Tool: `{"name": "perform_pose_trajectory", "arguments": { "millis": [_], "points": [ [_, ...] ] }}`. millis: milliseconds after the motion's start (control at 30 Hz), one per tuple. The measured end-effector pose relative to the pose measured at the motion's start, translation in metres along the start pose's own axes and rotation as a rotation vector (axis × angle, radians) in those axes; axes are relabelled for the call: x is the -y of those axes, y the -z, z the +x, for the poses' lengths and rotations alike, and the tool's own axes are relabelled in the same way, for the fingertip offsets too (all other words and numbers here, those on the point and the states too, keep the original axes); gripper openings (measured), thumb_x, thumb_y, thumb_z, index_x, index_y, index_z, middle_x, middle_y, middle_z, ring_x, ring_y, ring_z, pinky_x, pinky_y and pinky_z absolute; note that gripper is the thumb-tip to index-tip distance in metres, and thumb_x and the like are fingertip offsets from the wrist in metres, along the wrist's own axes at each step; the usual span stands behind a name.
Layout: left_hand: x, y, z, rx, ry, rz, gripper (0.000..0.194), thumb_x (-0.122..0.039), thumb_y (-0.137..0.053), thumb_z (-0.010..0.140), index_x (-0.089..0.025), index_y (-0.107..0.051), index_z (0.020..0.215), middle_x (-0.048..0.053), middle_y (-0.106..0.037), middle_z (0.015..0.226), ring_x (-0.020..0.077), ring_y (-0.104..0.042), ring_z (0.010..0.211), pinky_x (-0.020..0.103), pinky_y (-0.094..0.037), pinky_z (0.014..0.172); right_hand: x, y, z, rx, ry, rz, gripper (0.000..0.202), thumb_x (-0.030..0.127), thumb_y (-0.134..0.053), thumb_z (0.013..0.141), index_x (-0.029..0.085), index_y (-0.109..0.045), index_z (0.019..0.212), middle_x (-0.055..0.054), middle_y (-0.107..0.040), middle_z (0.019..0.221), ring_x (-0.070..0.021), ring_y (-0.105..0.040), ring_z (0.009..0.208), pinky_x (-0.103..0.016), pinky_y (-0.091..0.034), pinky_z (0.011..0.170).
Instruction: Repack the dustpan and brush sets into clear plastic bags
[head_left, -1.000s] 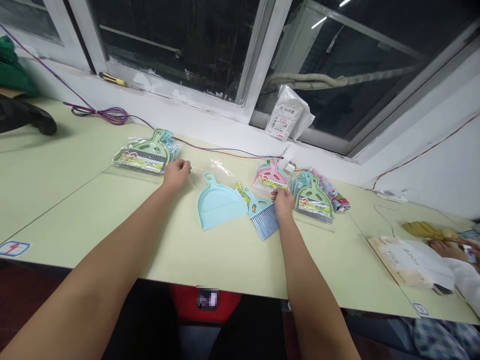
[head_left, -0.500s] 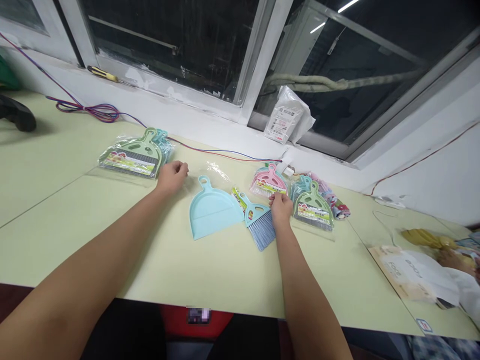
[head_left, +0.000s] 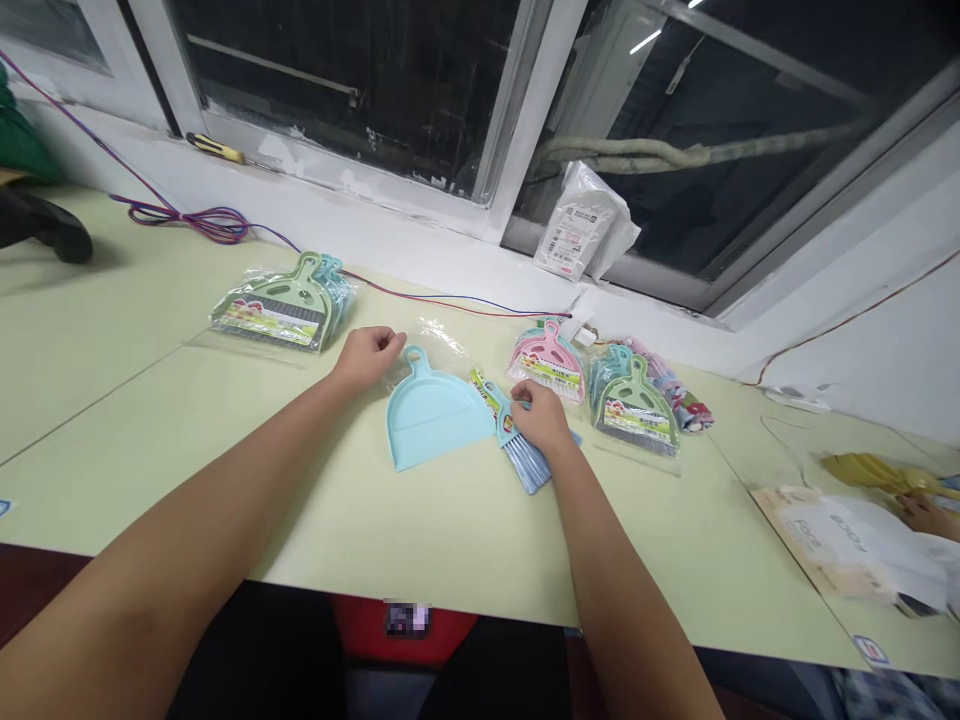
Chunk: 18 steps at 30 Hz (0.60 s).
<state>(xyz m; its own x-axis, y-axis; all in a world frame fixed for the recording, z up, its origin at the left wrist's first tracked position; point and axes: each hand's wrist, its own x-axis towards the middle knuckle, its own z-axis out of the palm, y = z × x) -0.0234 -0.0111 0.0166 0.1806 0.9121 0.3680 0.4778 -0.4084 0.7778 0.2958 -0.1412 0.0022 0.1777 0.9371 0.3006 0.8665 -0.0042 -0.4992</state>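
A light blue dustpan (head_left: 433,410) lies flat on the pale green table (head_left: 450,520). My left hand (head_left: 369,355) rests by its handle, fingers curled on a clear plastic bag (head_left: 442,338). Just right of the pan lies a small blue brush (head_left: 521,455) with grey bristles; my right hand (head_left: 538,420) covers its handle and grips it. A yellow label strip (head_left: 486,388) lies between pan and brush.
A bagged green set (head_left: 277,305) sits to the left, a pink set (head_left: 546,362) and a green set (head_left: 636,405) to the right. Cables (head_left: 202,222) run along the sill, with a white packet (head_left: 577,230). Another person's hand (head_left: 926,512) and papers (head_left: 840,540) are at far right.
My right hand moved left from the pink set's edge onto the brush handle. My left hand shifted right, closer to the dustpan's handle.
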Motion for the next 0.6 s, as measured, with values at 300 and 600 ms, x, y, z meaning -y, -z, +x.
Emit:
{"name": "perform_pose_trajectory", "arguments": {
  "millis": [300,600],
  "points": [
    [0.001,-0.002,-0.003,0.213,-0.093,0.106,0.029,-0.049,-0.065,0.083,-0.022,-0.056,0.078,-0.001,-0.060,0.069,0.0148,-0.051,0.063,0.028,-0.036,0.059,-0.017,0.004,0.002,-0.042,-0.066,-0.045,0.036,0.002,-0.051,0.069,0.023,-0.070,0.093,-0.001,-0.074,0.096,-0.0209,-0.066,0.094,-0.032,-0.048,0.087],
    [0.004,-0.004,0.000,0.226,-0.104,0.100,0.023,-0.043,-0.064,0.082,-0.022,-0.056,0.078,-0.001,-0.060,0.069,0.0152,-0.052,0.064,0.028,-0.036,0.059,-0.001,0.011,-0.003,-0.169,-0.031,-0.127,0.035,0.006,-0.050,0.080,0.020,-0.075,0.100,-0.007,-0.076,0.107,-0.0279,-0.062,0.108,-0.041,-0.046,0.100]
  ]
}}
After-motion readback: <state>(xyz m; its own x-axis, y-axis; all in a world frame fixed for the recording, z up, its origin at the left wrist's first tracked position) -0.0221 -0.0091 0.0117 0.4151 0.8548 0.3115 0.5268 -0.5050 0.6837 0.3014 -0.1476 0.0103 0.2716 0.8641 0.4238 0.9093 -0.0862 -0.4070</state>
